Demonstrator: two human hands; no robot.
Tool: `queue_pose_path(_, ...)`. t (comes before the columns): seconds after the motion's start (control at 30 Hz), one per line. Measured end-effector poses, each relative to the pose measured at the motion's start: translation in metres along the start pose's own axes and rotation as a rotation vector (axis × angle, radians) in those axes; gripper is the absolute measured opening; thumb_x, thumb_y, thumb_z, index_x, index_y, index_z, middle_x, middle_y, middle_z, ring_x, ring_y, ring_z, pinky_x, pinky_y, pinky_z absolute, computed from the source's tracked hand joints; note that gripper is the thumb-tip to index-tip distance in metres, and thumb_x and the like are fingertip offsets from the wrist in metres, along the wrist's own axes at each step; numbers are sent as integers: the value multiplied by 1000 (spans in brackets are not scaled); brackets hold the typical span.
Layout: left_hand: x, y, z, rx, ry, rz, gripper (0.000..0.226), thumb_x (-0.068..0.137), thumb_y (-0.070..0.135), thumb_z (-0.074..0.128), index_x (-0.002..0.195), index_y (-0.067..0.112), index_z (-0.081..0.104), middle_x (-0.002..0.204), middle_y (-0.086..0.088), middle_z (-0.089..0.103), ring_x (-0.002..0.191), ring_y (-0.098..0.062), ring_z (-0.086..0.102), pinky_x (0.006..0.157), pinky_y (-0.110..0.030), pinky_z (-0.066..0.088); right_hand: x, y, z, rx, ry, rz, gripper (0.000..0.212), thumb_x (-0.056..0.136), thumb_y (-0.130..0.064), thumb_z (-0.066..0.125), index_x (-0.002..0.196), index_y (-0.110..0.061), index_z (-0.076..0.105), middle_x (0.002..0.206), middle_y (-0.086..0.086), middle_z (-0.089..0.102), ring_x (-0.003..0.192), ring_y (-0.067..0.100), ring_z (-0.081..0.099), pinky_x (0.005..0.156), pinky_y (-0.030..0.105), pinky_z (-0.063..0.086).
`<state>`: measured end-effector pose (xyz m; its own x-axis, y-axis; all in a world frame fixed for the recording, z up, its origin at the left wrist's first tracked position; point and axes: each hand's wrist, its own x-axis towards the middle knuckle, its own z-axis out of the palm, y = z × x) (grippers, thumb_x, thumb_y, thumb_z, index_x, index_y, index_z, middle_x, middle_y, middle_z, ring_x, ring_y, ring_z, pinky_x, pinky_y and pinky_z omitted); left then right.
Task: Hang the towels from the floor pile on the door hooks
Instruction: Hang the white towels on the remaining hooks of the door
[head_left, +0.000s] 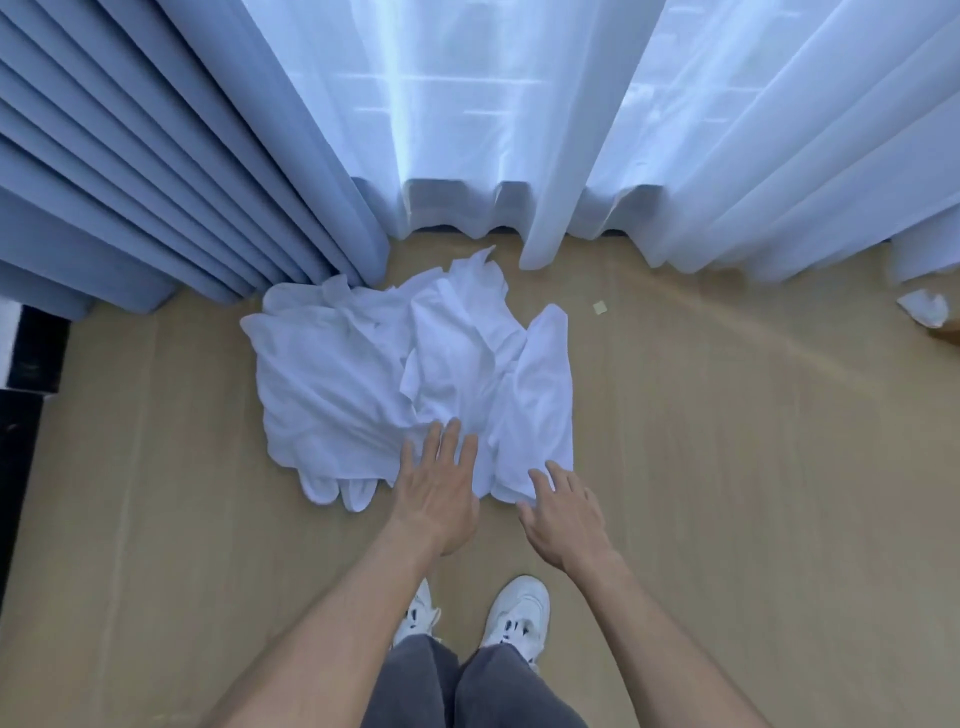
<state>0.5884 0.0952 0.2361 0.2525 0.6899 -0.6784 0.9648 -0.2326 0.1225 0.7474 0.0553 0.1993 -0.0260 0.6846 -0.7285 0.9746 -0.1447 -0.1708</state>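
— Towels (410, 374) were seen heaped in a white pile at the centre of the frame, on the floor (727, 467), with the far edge of the heap just short of the curtains (467, 130) in the upper half. Where were the hands placed?

— Both were stretched out toward the near edge of the pile, from the bottom of the frame upward. The left hand (439, 486) was held flat and spread, its fingertips laid over the bunched folds at the lower middle of the heap. The right hand (563, 512) was likewise spread, fingers loosely extended, at the lower right corner of the cloth. Nothing was gripped by either one.

— Which hand was judged nearer to a usable fold?

— The left, probably: it was set further in over the cloth, while the right only met the corner. Contact could not be told for certain. The pile was spread wider across the frame than deep, so an edge lay directly ahead of each hand.

— Were the door hooks seen?

— No; no door was shown. The shoes (519, 608) were pointed at the pile, so a turn away would likely be required once a towel was lifted.
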Motion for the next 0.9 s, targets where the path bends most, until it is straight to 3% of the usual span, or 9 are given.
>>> queue_pose_path(0.33, 137, -36, 154, 10, -65, 34, 66, 96, 22, 37, 151, 15, 3, 160, -7, -5, 147, -25, -5, 118, -47, 6, 184, 46, 109, 19, -61, 50, 45, 100, -38, 31, 143, -27, 33, 158, 12, 1, 144, 28, 5, 115, 43, 16)
queue_pose_path(0.43, 148, -47, 178, 23, -90, 40, 66, 95, 21, 38, 151, 15, 4, 160, -7, -4, 147, -24, -3, 117, -44, 7, 207, 53, 127, -12, -89, 46, 42, 100, -36, 30, 137, -19, 42, 152, 7, 23, 141, 28, 15, 110, 42, 23)
queue_pose_path(0.5, 146, -52, 182, 18, -90, 31, 66, 94, 19, 39, 151, 15, 6, 160, -6, -2, 147, -23, 0, 116, -43, 8, 209, 50, 130, -47, -26, 18, 36, 100, -30, 29, 119, -11, 52, 135, 6, 43, 132, 29, 31, 97, 39, 33)
queue_pose_path(0.6, 127, -52, 165, -6, -96, 6, 64, 94, 17, 40, 150, 14, 9, 159, -6, 0, 147, -24, 1, 116, -43, 9, 186, 39, 115, -38, 65, -34, 27, 99, -24, 30, 92, -10, 52, 108, 6, 51, 114, 28, 45, 79, 33, 33)
queue_pose_path(0.73, 71, -38, 102, -44, -109, 7, 60, 94, 15, 40, 148, 13, 14, 159, -7, 2, 146, -26, 3, 115, -44, 12, 114, 22, 55, -22, 105, -110, 31, 97, -20, 38, 121, -8, 52, 119, 8, 51, 114, 26, 44, 90, 29, 34)
queue_pose_path(0.9, -19, -23, -21, -108, -80, 9, 51, 91, 12, 41, 140, 13, 29, 151, -8, 20, 141, -25, 15, 110, -41, 22, -2, -23, -71, 171, 219, -147, 23, 89, -2, 40, 108, -5, 52, 107, 8, 53, 95, 24, 50, 73, 27, 36)
